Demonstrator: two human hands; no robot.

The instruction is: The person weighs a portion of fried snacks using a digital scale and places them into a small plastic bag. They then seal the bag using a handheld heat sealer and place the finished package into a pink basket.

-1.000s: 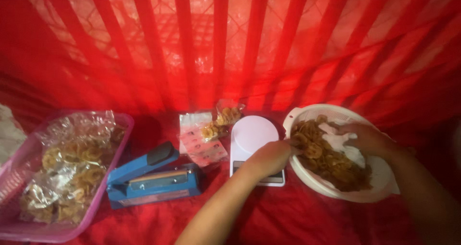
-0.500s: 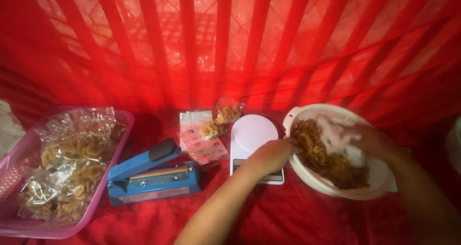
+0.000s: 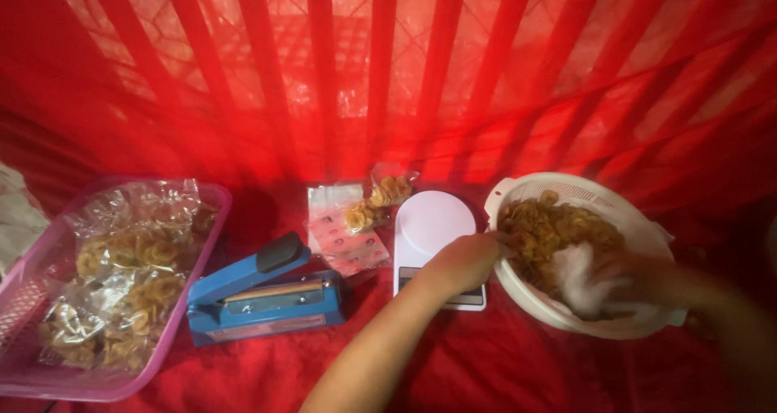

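Observation:
A white round bowl [image 3: 647, 219] full of brown fried chips [image 3: 550, 227] stands at the right on the red cloth. My left hand [image 3: 461, 261] reaches across the white kitchen scale [image 3: 433, 227], with its fingers curled on the bowl's near left rim. My right hand [image 3: 655, 282] is inside the bowl on the near side. It is blurred by motion and grips a crumpled clear plastic bag [image 3: 579, 287] pressed into the chips.
A blue heat sealer [image 3: 267, 295] lies left of the scale. A pink tray [image 3: 48, 300] of bagged chips sits at the far left. Small bags of chips [image 3: 368, 210] and flat packets lie behind the scale. A red barred crate wall stands behind.
My right hand has moved with the plastic bag from the bowl's far side down to its near side. My left hand has stayed at the bowl's rim.

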